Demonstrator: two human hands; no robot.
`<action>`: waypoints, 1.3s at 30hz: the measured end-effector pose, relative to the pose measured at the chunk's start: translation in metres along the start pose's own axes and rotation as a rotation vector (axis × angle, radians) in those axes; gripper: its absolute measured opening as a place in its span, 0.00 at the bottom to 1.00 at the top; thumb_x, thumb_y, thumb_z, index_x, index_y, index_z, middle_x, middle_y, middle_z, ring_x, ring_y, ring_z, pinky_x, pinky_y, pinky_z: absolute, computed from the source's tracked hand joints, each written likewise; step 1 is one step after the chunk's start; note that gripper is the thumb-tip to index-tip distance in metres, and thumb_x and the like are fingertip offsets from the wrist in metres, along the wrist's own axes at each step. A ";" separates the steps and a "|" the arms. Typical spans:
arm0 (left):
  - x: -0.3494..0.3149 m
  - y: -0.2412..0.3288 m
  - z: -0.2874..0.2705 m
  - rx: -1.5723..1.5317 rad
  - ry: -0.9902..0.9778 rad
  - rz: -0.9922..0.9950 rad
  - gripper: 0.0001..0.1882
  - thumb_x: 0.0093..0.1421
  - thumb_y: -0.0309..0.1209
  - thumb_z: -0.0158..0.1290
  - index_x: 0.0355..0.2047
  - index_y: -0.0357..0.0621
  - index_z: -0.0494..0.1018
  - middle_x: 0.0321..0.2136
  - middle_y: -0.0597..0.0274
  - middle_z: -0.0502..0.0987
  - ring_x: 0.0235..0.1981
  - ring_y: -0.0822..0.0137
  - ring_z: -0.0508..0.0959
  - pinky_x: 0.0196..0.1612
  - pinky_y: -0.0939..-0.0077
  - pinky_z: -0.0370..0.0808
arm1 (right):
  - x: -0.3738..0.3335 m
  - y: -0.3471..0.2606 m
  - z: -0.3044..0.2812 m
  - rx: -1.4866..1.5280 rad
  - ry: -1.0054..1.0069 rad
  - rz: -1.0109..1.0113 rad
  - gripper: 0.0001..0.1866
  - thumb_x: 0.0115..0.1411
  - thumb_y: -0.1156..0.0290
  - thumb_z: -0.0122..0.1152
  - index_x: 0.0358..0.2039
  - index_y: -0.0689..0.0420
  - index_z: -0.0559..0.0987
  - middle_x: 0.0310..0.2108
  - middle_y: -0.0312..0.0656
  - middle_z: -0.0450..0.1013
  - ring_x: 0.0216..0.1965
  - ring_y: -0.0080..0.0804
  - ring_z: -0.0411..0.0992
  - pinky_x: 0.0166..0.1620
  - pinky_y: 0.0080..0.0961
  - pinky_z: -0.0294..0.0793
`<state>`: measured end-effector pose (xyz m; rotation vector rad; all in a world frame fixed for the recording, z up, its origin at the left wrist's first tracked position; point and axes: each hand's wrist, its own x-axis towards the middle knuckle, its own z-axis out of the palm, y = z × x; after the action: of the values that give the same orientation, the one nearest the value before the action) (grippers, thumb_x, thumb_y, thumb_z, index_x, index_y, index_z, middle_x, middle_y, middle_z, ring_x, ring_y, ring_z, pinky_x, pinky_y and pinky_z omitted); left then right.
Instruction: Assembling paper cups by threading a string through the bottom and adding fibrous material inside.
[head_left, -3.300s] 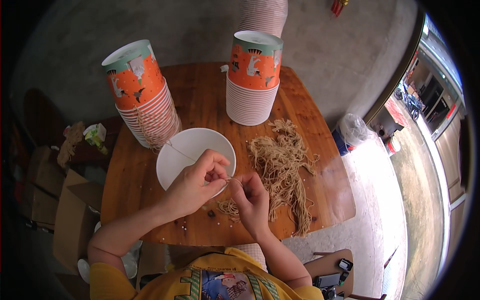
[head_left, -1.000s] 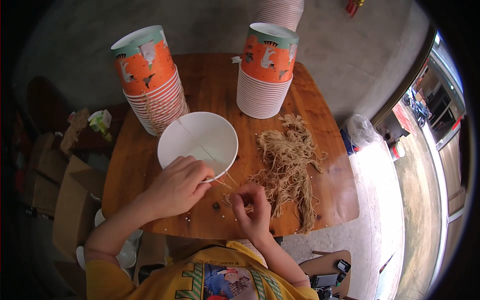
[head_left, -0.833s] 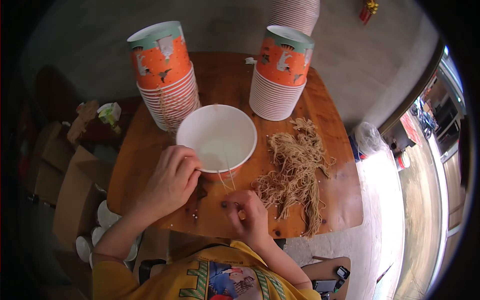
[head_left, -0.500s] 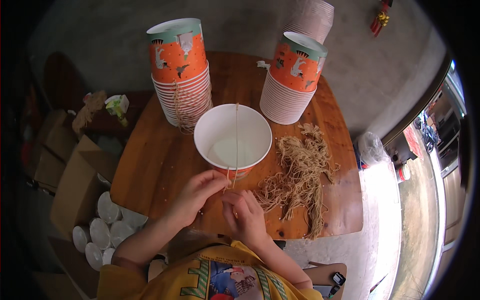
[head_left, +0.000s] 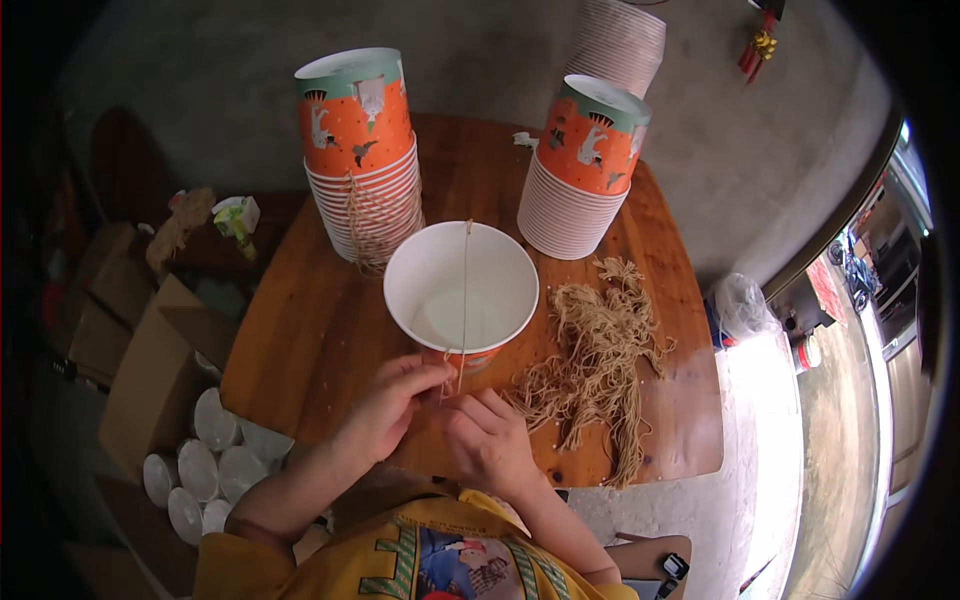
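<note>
A white-lined paper bucket point(head_left: 510, 265) with an orange outside stands in front of me on the wooden table. A thin tan string point(head_left: 465, 292) stretches across its mouth from the far rim to the near one. At the near rim my left hand point(head_left: 402, 395) pinches the string's end between thumb and fingers. Close beside it, slightly lower and to the right, my right hand point(head_left: 488, 435) has its fingers curled on the string too. A loose heap of tan strings point(head_left: 605, 350) lies right of the bucket.
Two tall stacks of upturned orange buckets, a left stack point(head_left: 360, 150) with strings hanging on it and a right stack point(head_left: 580, 170), stand toward the back. A clear-plastic stack point(head_left: 618, 45) rises behind. An open cardboard box point(head_left: 150, 380) holding round white lids point(head_left: 200, 465) sits at lower left.
The whole view has shifted slightly, so everything sits a little lower. Both hands stay at the near rim with the string; my right fingers have curled in a bit more.
</note>
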<state>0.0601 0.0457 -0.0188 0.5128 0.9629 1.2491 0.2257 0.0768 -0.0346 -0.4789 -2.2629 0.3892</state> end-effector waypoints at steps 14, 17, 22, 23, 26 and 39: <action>0.019 0.003 0.004 0.437 0.213 0.368 0.08 0.66 0.32 0.51 0.36 0.39 0.73 0.30 0.69 0.74 0.32 0.80 0.69 0.36 0.83 0.68 | 0.020 0.012 -0.015 -0.148 -0.269 -0.248 0.13 0.44 0.67 0.56 0.34 0.49 0.75 0.32 0.33 0.67 0.37 0.32 0.68 0.38 0.28 0.73; 0.015 0.015 -0.001 0.475 0.152 0.237 0.09 0.66 0.34 0.51 0.36 0.40 0.71 0.29 0.69 0.74 0.29 0.80 0.71 0.30 0.84 0.70 | 0.023 0.013 -0.021 -0.161 -0.222 -0.250 0.14 0.47 0.68 0.59 0.36 0.51 0.74 0.32 0.35 0.69 0.36 0.34 0.71 0.37 0.30 0.75; 0.016 0.020 -0.026 0.475 0.107 0.205 0.09 0.65 0.31 0.51 0.40 0.39 0.69 0.33 0.66 0.74 0.32 0.78 0.73 0.31 0.82 0.72 | 0.038 0.027 -0.049 -0.420 -0.038 0.153 0.18 0.51 0.67 0.67 0.43 0.53 0.76 0.29 0.37 0.71 0.30 0.34 0.74 0.29 0.30 0.77; 0.019 0.018 -0.039 0.477 0.108 0.219 0.09 0.65 0.31 0.51 0.40 0.39 0.69 0.33 0.66 0.74 0.32 0.78 0.73 0.31 0.82 0.72 | 0.041 0.036 -0.049 -0.438 -0.026 0.104 0.13 0.53 0.70 0.66 0.39 0.55 0.78 0.28 0.38 0.71 0.27 0.34 0.74 0.28 0.29 0.76; 0.028 0.029 -0.072 1.013 0.141 0.677 0.20 0.58 0.23 0.55 0.51 0.39 0.66 0.51 0.52 0.68 0.52 0.60 0.72 0.50 0.68 0.73 | 0.074 0.039 -0.071 -0.129 0.000 0.246 0.07 0.56 0.72 0.66 0.32 0.61 0.79 0.25 0.39 0.71 0.22 0.28 0.71 0.26 0.25 0.71; 0.022 0.170 -0.043 1.331 -0.216 1.373 0.64 0.38 0.44 0.73 0.69 0.59 0.42 0.68 0.48 0.45 0.68 0.44 0.49 0.65 0.49 0.55 | 0.228 0.070 -0.097 0.955 -0.042 0.651 0.14 0.63 0.62 0.59 0.44 0.58 0.77 0.21 0.25 0.67 0.18 0.10 0.58 0.19 0.10 0.56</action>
<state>-0.0699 0.1066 0.0844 2.6097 1.1657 1.4365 0.1701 0.2543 0.1434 -0.6577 -1.6245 1.6945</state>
